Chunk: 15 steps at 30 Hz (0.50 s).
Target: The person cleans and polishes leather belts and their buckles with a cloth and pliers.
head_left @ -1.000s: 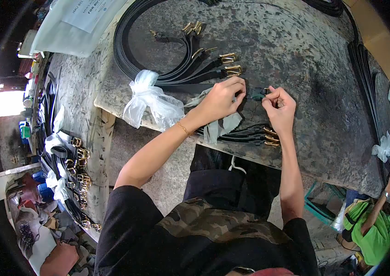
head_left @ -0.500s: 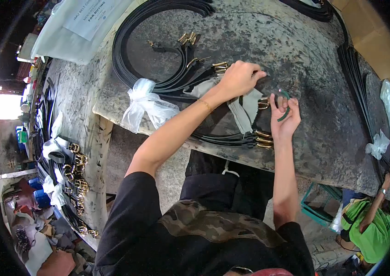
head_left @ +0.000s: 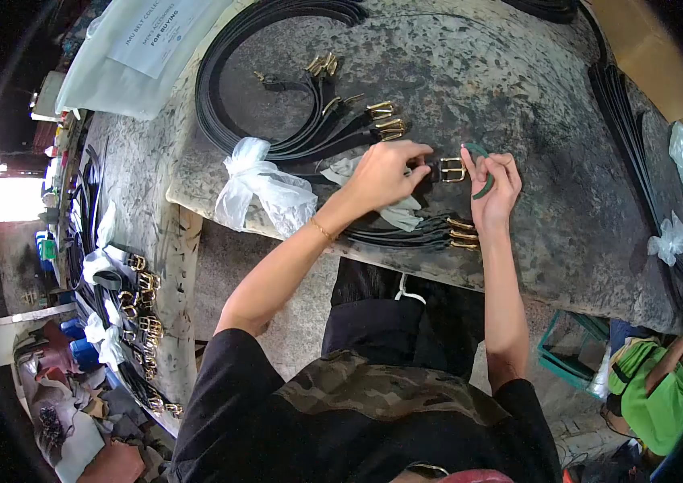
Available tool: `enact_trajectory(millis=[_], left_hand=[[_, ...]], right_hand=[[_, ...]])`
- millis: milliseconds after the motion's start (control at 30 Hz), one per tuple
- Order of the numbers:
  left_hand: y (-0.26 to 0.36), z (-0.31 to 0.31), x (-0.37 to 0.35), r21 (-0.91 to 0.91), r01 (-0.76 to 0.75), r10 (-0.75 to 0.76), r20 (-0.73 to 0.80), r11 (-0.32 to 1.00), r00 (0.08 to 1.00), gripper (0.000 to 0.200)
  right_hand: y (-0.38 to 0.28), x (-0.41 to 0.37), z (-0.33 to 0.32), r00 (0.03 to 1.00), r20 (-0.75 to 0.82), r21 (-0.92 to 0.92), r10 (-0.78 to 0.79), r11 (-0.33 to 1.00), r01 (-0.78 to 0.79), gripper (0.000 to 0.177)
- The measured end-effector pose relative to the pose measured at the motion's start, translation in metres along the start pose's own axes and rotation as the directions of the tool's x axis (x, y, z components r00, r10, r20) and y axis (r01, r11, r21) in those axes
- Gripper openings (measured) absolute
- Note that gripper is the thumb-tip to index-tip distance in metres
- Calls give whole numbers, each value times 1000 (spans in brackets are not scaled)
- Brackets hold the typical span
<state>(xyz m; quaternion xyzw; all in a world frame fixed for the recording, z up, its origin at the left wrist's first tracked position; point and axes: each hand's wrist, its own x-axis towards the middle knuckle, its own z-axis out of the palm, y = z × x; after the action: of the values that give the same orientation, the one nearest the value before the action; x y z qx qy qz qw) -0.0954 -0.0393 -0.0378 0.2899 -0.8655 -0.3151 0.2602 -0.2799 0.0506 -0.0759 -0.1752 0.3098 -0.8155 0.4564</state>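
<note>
A belt with a gold-coloured buckle [head_left: 452, 170] lies between my two hands on the worktable. My left hand [head_left: 385, 173] is closed over its strap just left of the buckle, with a pale grey cloth [head_left: 402, 216] bunched under the palm and hanging out below. To the right of the buckle, my right hand [head_left: 494, 185] is closed around a small curved green tool [head_left: 484, 190], its fingertips close to the buckle. Just below the hands lies a stack of black belts [head_left: 406, 238] with gold buckles.
Coiled black belts [head_left: 211, 97] tied with white plastic [head_left: 257, 181] lie at left. More belts [head_left: 627, 129] stretch along the right. A labelled plastic bag [head_left: 128, 60] sits upper left. Buckled belts [head_left: 128, 322] rest on the side table. A person in green [head_left: 663, 394] is at right.
My left hand has come down and left, onto the strap and cloth. The buckle now shows more fully between the hands. My right hand has turned, its fingers curling in around the green tool.
</note>
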Motion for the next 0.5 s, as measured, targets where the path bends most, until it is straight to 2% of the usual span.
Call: enact_trajectory(millis=[133, 200, 233, 300, 333, 500], left_hand=[[-7, -3, 5, -19, 2, 0, 117, 1000, 993, 35], [-6, -3, 3, 3, -14, 14, 115, 1000, 993, 37], [-5, -2, 1, 23, -29, 27, 110, 999, 994, 39], [-9, 2, -1, 31, -24, 21, 94, 999, 995, 41], [-11, 4, -1, 42, -25, 22, 71, 999, 997, 43], [-16, 6, -2, 28, -46, 45, 52, 999, 998, 41]], right_hand=[[3, -4, -8, 998, 48, -74, -47, 996, 50, 11], [1, -11, -7, 997, -16, -422, -77, 905, 63, 14], [1, -13, -5, 997, -21, -422, -71, 905, 56, 14], [0, -16, 3, 991, 81, -589, -109, 797, 135, 20], [-1, -17, 8, 992, 64, -613, -105, 781, 122, 24], [0, -17, 8, 991, 101, -655, -93, 743, 136, 23]])
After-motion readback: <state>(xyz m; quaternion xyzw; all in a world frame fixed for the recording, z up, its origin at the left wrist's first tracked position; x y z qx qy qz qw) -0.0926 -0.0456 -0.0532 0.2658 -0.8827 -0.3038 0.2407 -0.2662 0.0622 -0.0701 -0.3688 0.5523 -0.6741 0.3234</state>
